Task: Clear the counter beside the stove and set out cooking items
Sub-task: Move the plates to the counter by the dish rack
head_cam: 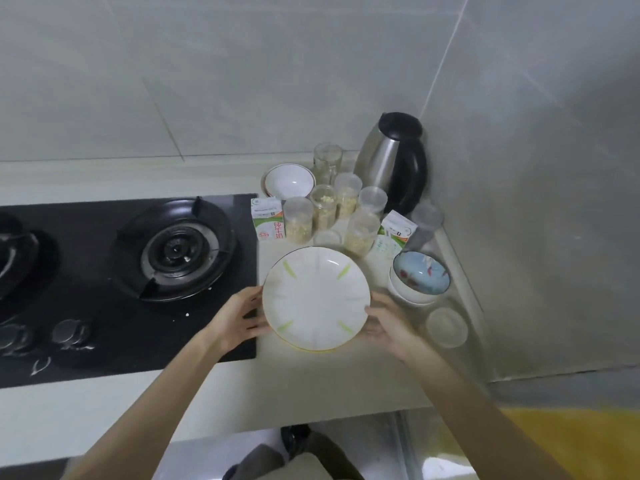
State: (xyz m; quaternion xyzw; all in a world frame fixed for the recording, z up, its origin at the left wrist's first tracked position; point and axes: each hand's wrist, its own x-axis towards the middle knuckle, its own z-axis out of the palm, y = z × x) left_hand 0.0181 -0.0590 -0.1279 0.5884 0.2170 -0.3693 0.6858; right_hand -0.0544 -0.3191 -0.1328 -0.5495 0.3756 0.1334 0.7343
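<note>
A white plate with green leaf marks [316, 298] lies at the front of the pale counter [346, 379], with a yellow-rimmed plate just showing beneath it. My left hand [239, 318] grips its left rim and my right hand [388, 323] grips its right rim. Behind the plate stand several clear jars of pale grain [323, 207], two milk cartons [268, 219] [393, 237] and a white bowl [290, 181]. A blue patterned bowl [420, 271] sits stacked in a white bowl to the right.
A black gas stove [176, 249] fills the counter's left side, its edge beside my left hand. A steel kettle [393, 161] stands in the back corner against the tiled wall. A clear lid [446, 325] lies near the right wall. A grey cup [424, 223] stands behind the blue bowl.
</note>
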